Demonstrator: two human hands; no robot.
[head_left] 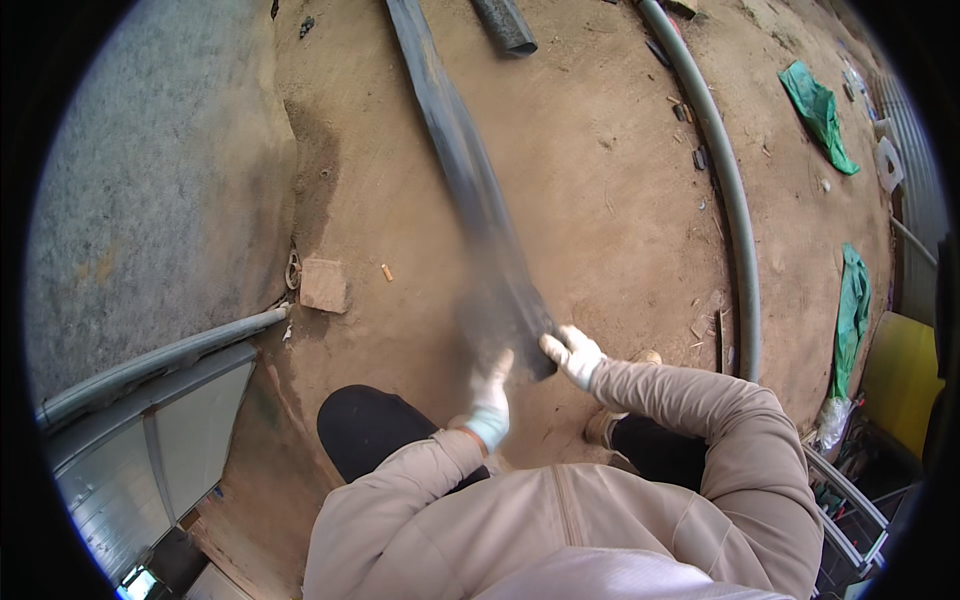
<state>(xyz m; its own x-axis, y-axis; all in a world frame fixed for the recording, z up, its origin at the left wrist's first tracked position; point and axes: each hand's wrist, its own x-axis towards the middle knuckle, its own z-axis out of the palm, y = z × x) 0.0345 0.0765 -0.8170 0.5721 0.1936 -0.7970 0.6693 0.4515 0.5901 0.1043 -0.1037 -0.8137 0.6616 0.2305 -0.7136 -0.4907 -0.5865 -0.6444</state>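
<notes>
By the fingers of the right hand [573,357], the right edge of a long grey strip [466,165] is touched close to its near end. The strip is dark, narrow and flat-looking, marked with paler streaks along its length, and bent slightly; its near part is blurred. It is laid out over the brown ground [620,230] from just in front of the body to the far side, where it is cut off by the view.

The right hand, in a white glove, is reached inward with the forearm angled across from the right; whether it is closed round the edge cannot be told. The left hand [490,395], also gloved, is held just beside the strip's near end, on its left, with the thumb raised; it is smeared by blur, so neither its grip nor any contact can be made out.

To the right, the strip is separated by a broad stretch of ground from a curved grey pipe [732,200]. To the left, the ground is bordered by a grey slab [165,170], with a pale block [323,285] set by its near corner. Beyond the pipe, two green cloths [820,115] are seen towards the ground's right edge.
</notes>
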